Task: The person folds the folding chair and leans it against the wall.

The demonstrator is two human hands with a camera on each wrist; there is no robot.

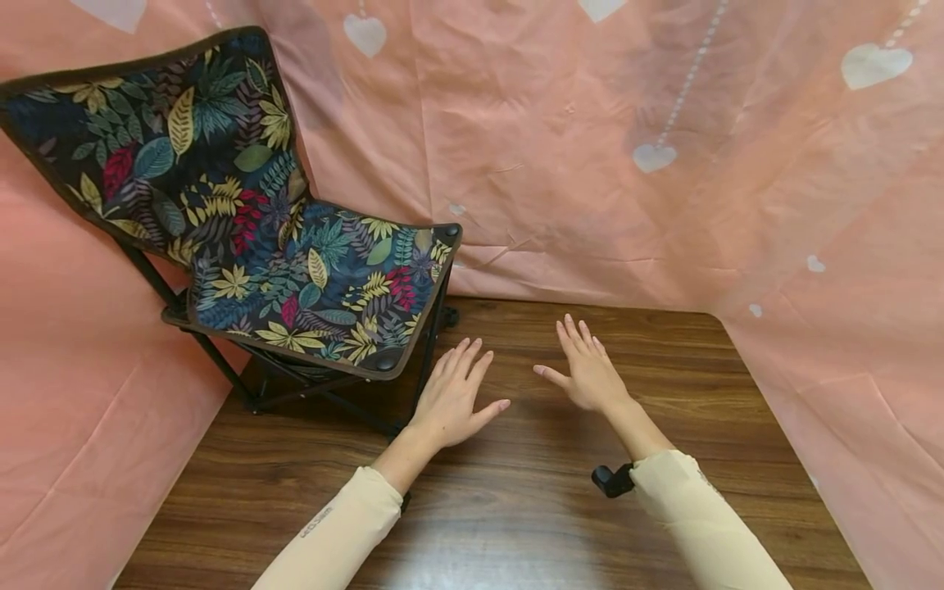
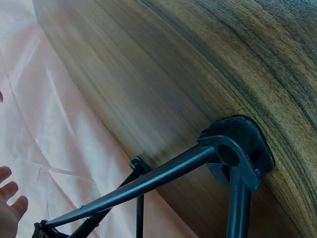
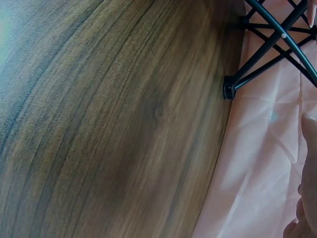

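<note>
A small folding chair (image 1: 295, 270) with dark leaf-patterned fabric and a black metal frame stands at the left on a wooden floor (image 1: 516, 492). My left hand (image 1: 453, 393) hovers flat with fingers spread, just right of the chair's front corner and holding nothing. My right hand (image 1: 586, 369) is also flat and empty, a little farther right. The left wrist view shows the chair's black leg and round foot (image 2: 237, 148) up close, with my fingertips (image 2: 10, 198) at the left edge. The right wrist view shows the frame's crossed legs (image 3: 267, 44).
Pink cloth with white hearts (image 1: 664, 147) hangs behind and along both sides, closing in the floor area. A black wrist-camera mount (image 1: 612, 479) sits at my right sleeve. Bare wood floor lies in front of the hands.
</note>
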